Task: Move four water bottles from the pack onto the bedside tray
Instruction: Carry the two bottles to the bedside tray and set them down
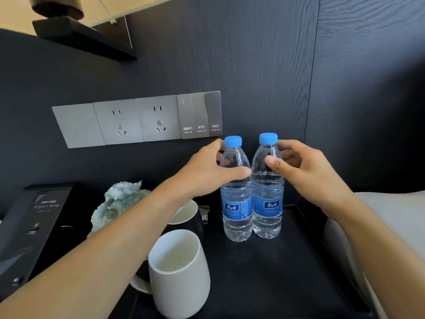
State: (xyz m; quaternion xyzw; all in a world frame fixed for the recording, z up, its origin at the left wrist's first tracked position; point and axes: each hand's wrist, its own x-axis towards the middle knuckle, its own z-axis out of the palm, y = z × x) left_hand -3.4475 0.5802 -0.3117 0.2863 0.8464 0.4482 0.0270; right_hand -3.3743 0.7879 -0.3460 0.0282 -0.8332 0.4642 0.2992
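Two clear water bottles with blue caps and blue labels stand upright side by side at the back of the black bedside tray (287, 284). My left hand (207, 171) wraps the shoulder of the left bottle (236, 210), thumb across its front. My right hand (301, 169) holds the upper part of the right bottle (268, 203) between thumb and fingers. Both bottle bases rest on the tray, and the bottles touch each other. The pack is not in view.
Two white mugs sit on the tray's left side, one near (179, 272) and one further back (184, 212). A pale green stone ornament (117, 201) and a black box (34, 226) stand to the left. A socket and switch panel (138, 120) is on the dark wall. Bedding (395, 222) lies at the right.
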